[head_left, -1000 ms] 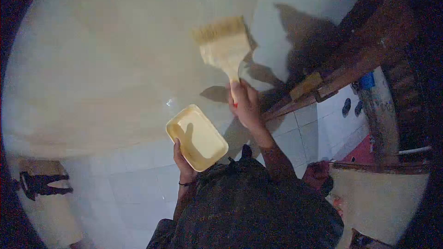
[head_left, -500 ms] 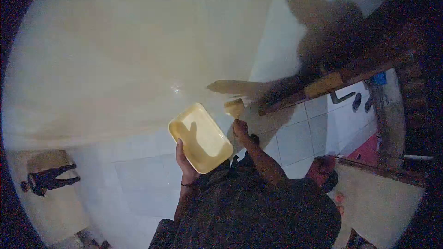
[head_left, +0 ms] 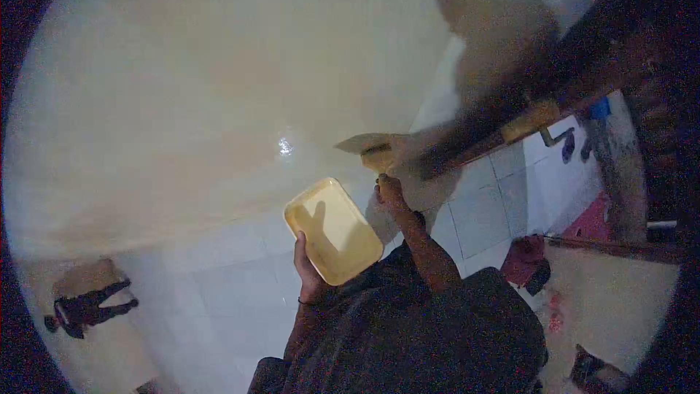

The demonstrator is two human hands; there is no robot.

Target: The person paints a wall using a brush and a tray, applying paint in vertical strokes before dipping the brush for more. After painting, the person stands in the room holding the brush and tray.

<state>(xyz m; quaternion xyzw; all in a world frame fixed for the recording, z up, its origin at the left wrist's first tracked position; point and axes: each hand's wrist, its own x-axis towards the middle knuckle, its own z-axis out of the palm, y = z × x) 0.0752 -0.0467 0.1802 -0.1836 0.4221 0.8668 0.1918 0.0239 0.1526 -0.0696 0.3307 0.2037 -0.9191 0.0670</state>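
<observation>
While a yellow tray [head_left: 341, 225] is gripped along its 7 o'clock side by the left hand [head_left: 312, 277], with the thumb laid over the rim, its long axis is slanted from 11 to 5 o'clock. At 2 o'clock from the tray, the handle of a flat brush [head_left: 377, 160] is held in the closed right hand [head_left: 391, 191]. Its bristles are pointed between 11 and 12 o'clock, and the brush is placed at 1 o'clock from the tray, clear of the rim. Beyond the bristles, a broad pale surface [head_left: 219, 73] is spread from 9 to 1 o'clock; whether it is touched by them cannot be told. Far off at 8 o'clock, a person in dark clothes [head_left: 91, 310] can be seen.
</observation>
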